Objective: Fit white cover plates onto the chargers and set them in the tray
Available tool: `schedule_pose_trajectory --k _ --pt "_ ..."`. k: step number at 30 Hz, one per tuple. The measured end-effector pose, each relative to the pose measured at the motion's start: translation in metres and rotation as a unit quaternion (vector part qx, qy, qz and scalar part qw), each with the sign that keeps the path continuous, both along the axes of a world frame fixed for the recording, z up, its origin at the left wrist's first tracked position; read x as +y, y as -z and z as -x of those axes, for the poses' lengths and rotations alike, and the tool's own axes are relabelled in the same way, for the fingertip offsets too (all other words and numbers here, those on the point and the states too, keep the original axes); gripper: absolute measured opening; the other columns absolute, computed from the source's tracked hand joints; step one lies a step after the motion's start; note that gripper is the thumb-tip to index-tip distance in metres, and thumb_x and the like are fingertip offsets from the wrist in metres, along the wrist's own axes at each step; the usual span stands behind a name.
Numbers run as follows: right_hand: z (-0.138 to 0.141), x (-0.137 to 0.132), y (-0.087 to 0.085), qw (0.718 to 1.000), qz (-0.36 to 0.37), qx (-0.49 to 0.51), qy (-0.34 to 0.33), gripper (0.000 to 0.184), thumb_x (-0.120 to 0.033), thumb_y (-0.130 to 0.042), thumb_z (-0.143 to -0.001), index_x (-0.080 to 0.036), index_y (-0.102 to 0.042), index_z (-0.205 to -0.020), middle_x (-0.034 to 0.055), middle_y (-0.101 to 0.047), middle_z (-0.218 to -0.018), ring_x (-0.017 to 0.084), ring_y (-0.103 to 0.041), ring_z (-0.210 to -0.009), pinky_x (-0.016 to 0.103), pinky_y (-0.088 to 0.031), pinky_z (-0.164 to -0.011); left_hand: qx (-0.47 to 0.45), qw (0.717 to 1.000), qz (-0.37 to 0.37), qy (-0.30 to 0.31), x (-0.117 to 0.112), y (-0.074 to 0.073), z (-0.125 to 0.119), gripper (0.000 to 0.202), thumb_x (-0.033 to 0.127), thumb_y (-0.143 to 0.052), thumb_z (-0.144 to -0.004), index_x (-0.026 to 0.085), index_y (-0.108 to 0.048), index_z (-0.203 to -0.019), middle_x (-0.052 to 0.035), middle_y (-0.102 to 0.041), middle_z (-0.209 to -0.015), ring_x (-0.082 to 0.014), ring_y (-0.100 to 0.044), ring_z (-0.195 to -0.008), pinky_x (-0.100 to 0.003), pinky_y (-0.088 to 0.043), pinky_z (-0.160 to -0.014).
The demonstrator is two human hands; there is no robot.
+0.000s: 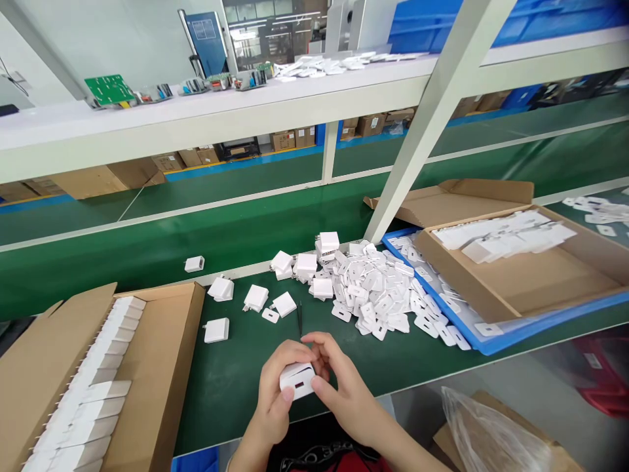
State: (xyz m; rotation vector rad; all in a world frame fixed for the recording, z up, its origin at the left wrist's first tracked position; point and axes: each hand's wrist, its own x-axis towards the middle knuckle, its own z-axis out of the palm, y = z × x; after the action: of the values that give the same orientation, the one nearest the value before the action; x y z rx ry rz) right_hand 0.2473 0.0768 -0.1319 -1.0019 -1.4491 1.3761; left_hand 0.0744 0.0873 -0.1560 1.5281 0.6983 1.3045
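Near the table's front edge, both hands are closed around a white USB charger (297, 371). My left hand (273, 379) grips its left side, thumb at the lower corner. At the opposite side, my right hand (339, 388) has its thumb on the front and its fingers curled over the top. The charger's end face, with a dark port slot, points toward me, and a dark gap runs along its upper edge. Just beyond the fingers lie dark tweezers (299, 318). A loose white end plate (270, 315) lies left of them, beside a white charger (284, 303).
Several chargers (216, 330) are scattered to the left; a large pile of end plates (373, 282) lies right of centre. An open carton (167, 367) with a row of chargers stands at left. Another carton (501, 278) sits on a blue tray (484, 346). A slanted post (417, 144) rises behind.
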Motion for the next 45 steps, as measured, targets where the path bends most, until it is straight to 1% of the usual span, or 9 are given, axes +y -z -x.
schedule_pose_trajectory --k 5,10,14,17,21,28,35,39,45 --pt "0.003 0.005 -0.003 0.999 0.017 -0.036 -0.028 0.040 -0.048 -0.057 -0.104 -0.025 -0.055 -0.136 0.0023 -0.066 -0.100 0.017 -0.056 -0.080 0.029 -0.043 -0.072 0.030 0.998 -0.037 -0.045 -0.001 0.009 0.001 0.041 0.057 -0.049 -0.103 0.027 -0.069 -0.123 -0.0086 -0.071 -0.114 -0.0272 -0.062 -0.104 -0.040 -0.051 -0.091" --pt "0.012 0.005 0.002 0.997 0.058 -0.002 -0.045 0.039 -0.043 -0.054 -0.105 -0.024 -0.053 -0.138 0.0019 -0.066 -0.097 0.017 -0.057 -0.079 0.029 -0.042 -0.070 0.079 0.993 -0.027 -0.087 -0.001 0.015 0.003 0.043 0.056 -0.043 -0.104 0.029 -0.073 -0.115 -0.0089 -0.072 -0.107 -0.0318 -0.050 -0.117 -0.045 -0.047 -0.098" --pt "0.019 0.005 0.011 0.999 0.048 -0.004 0.015 0.027 -0.042 -0.062 -0.098 -0.020 -0.064 -0.114 -0.0014 -0.058 -0.081 0.014 -0.048 -0.069 0.027 -0.037 -0.062 0.087 0.989 0.019 -0.119 -0.004 0.022 0.004 0.047 0.061 -0.039 -0.103 0.029 -0.071 -0.114 -0.0095 -0.058 -0.127 -0.0317 -0.049 -0.121 -0.046 -0.048 -0.099" --pt "0.020 0.006 0.016 0.998 0.044 -0.021 0.042 0.028 -0.040 -0.065 -0.096 -0.020 -0.064 -0.114 -0.0016 -0.058 -0.080 0.014 -0.048 -0.067 0.027 -0.037 -0.061 0.105 0.982 0.066 -0.145 -0.007 0.027 0.003 0.056 0.066 -0.030 -0.104 0.027 -0.066 -0.124 -0.0107 -0.049 -0.130 -0.0306 -0.052 -0.117 -0.044 -0.051 -0.093" --pt "0.019 0.007 0.025 0.997 0.047 -0.030 0.049 0.029 -0.040 -0.064 -0.097 -0.019 -0.063 -0.118 -0.0005 -0.060 -0.082 0.015 -0.050 -0.069 0.028 -0.039 -0.064 0.129 0.978 0.108 -0.122 -0.011 0.034 0.002 0.061 0.064 -0.021 -0.107 0.025 -0.057 -0.136 -0.0115 -0.060 -0.125 -0.0287 -0.060 -0.109 -0.044 -0.050 -0.094" --pt "0.019 0.005 0.059 0.996 0.080 0.010 0.044 0.039 -0.055 -0.053 -0.104 -0.019 -0.063 -0.117 0.0003 -0.059 -0.083 0.016 -0.052 -0.072 0.028 -0.042 -0.067 0.168 0.971 0.129 -0.110 -0.010 0.041 0.000 0.049 0.050 -0.030 -0.111 0.021 -0.065 -0.128 -0.0129 -0.067 -0.128 -0.0278 -0.063 -0.117 -0.043 -0.049 -0.103" --pt "0.021 0.001 0.105 0.997 0.024 -0.023 0.070 0.040 -0.054 -0.051 -0.105 -0.017 -0.066 -0.110 0.0011 -0.062 -0.080 0.016 -0.053 -0.069 0.028 -0.041 -0.066 0.162 0.968 0.143 -0.128 -0.016 0.082 0.001 0.047 0.054 -0.040 -0.109 0.020 -0.069 -0.124 -0.0138 -0.070 -0.126 -0.0287 -0.065 -0.120 -0.046 -0.051 -0.108" --pt "0.020 -0.004 0.111 0.997 0.008 -0.030 0.064 0.039 -0.053 -0.054 -0.104 -0.017 -0.066 -0.113 0.0007 -0.062 -0.079 0.015 -0.050 -0.065 0.028 -0.038 -0.063 0.168 0.970 0.128 -0.118 -0.023 0.097 0.007 0.047 0.054 -0.041 -0.108 0.022 -0.071 -0.123 -0.0130 -0.071 -0.124 -0.0303 -0.063 -0.124 -0.053 -0.045 -0.114" --pt "0.019 -0.006 0.113 0.997 0.001 -0.024 0.076 0.042 -0.054 -0.050 -0.105 -0.017 -0.066 -0.117 0.0018 -0.063 -0.081 0.015 -0.052 -0.067 0.028 -0.039 -0.063 0.179 0.971 0.131 -0.089 -0.027 0.102 0.012 0.053 0.055 -0.034 -0.109 0.023 -0.068 -0.134 -0.0138 -0.067 -0.138 -0.0337 -0.052 -0.141 -0.059 -0.039 -0.120"
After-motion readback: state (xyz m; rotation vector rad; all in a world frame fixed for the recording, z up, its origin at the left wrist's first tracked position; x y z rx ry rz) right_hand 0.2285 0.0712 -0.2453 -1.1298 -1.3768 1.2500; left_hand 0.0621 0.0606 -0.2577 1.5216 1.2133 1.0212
